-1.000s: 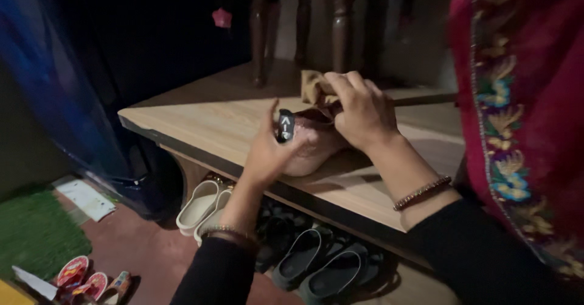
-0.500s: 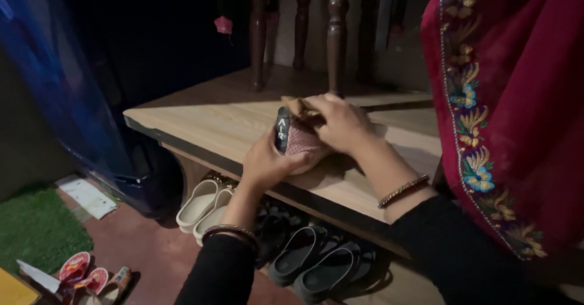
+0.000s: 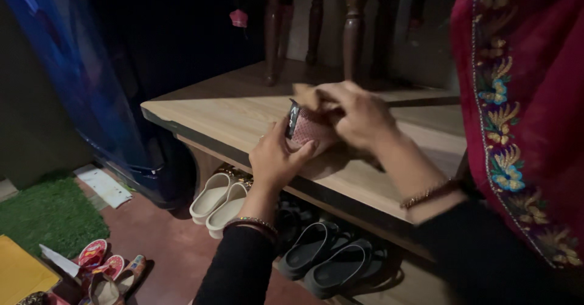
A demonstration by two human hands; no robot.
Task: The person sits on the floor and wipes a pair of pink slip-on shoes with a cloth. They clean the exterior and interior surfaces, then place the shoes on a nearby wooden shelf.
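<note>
Both hands meet over the edge of a wooden shelf (image 3: 243,119), working on a small packet (image 3: 304,129) — pinkish with a fine pattern, its left end dark and shiny. The left hand (image 3: 275,159) comes up from below, fingers curled around the packet's lower side and thumb pressed against its front, so it is closed on the packet and carries it just above the shelf top. The right hand (image 3: 356,113) lies over the packet from the far side, fingers bent down and pinching the top edge, where a tan flap sticks up; it too is closed on the packet. How the packet's far side looks cannot be told, since the right hand hides it. Each wrist wears a bangle and a dark sleeve, and a red embroidered cloth (image 3: 523,110) hangs at the right edge of the view. Under the shelf stand white sandals (image 3: 219,198) and, further right, dark sandals (image 3: 331,262). On the floor at lower left lie small red sandals (image 3: 100,259) beside a green mat (image 3: 48,210) — a blue curtain (image 3: 79,67) hangs behind them.
</note>
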